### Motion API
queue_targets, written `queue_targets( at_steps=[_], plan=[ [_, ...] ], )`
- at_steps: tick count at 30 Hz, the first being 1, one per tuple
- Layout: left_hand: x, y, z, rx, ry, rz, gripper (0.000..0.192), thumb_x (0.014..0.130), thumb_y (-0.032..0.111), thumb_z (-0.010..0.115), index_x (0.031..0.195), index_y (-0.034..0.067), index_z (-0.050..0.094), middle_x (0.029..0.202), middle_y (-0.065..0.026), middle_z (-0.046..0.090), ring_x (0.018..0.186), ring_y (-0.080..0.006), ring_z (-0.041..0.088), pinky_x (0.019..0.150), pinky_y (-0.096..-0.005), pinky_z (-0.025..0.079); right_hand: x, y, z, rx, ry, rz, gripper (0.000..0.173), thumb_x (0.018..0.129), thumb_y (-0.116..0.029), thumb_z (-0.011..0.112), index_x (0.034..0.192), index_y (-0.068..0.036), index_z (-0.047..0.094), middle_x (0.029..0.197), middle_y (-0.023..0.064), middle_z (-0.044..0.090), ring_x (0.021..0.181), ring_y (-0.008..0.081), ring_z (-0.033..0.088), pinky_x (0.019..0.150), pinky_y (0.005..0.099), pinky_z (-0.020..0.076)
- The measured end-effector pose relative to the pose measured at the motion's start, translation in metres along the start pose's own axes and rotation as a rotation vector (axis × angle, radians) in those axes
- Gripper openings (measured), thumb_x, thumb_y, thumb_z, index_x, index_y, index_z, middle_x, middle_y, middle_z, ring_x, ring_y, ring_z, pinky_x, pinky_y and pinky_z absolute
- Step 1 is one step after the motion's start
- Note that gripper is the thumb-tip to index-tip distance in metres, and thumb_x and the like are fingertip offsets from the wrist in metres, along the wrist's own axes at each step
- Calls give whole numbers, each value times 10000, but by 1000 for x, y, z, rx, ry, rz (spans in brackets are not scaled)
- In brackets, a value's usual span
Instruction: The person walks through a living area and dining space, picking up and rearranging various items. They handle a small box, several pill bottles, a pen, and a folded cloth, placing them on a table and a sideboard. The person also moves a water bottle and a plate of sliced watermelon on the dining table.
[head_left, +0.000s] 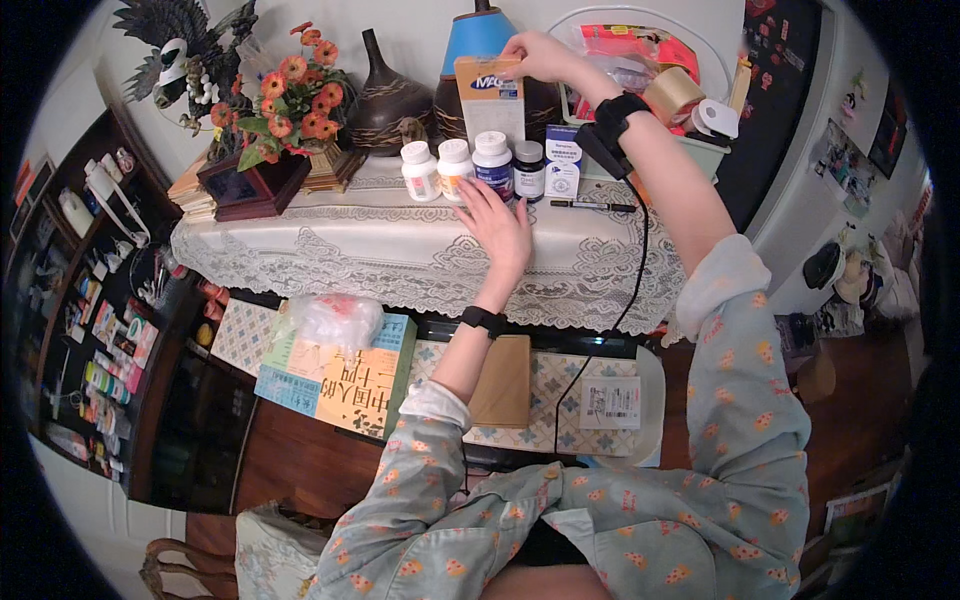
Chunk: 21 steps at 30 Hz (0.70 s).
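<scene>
My right hand (544, 58) grips the top of an orange and white cardboard box (491, 101), which stands upright behind a row of bottles. My left hand (499, 229) is spread, its fingertips in front of a white pill bottle with an orange label (454, 161). To the left of that bottle is another white pill bottle (420, 172). On its right are a blue-labelled bottle with a white cap (492, 154), a dark bottle with a grey cap (529, 169) and a small blue and white box (562, 165). A black marker pen (592, 205) lies before the box.
Potted orange artificial flowers (292, 97) and a dark vase (382, 97) stand at the left. A pale green basket (694, 150) with tape rolls is at the right. A black cable (637, 277) hangs over the lace tablecloth (375, 240). Below it lie a large book (345, 397) and a brown envelope (502, 382).
</scene>
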<state>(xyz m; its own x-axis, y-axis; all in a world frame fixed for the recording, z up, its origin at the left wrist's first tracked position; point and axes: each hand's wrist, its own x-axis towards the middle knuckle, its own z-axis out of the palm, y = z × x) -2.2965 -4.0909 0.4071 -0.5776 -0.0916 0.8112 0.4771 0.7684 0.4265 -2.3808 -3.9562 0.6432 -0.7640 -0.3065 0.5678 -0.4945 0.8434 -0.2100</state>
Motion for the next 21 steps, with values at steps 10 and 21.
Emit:
queue_targets(
  at_steps=[10, 21],
  plan=[
    [-1, 1, -9, -158, 26, -33, 896, 760, 284, 660, 1331, -146, 119, 1399, -333, 127, 1323, -420, 142, 1074, -498, 108, -30, -4, -72, 318, 155, -86, 441, 770, -274, 701, 1136, -62, 580, 950, 83, 653, 814, 152, 603, 763, 290, 478],
    [-22, 44, -131, -2322, -1016, -937, 923, 837, 684, 260, 1361, -72, 184, 1366, -291, 282, 1262, -418, 312, 1043, -484, 277, -147, -15, -84, 1010, -196, -101, 473, 836, -131, 609, 1264, -41, 428, 1110, 30, 563, 1011, 109, 540, 861, 259, 440]
  ],
)
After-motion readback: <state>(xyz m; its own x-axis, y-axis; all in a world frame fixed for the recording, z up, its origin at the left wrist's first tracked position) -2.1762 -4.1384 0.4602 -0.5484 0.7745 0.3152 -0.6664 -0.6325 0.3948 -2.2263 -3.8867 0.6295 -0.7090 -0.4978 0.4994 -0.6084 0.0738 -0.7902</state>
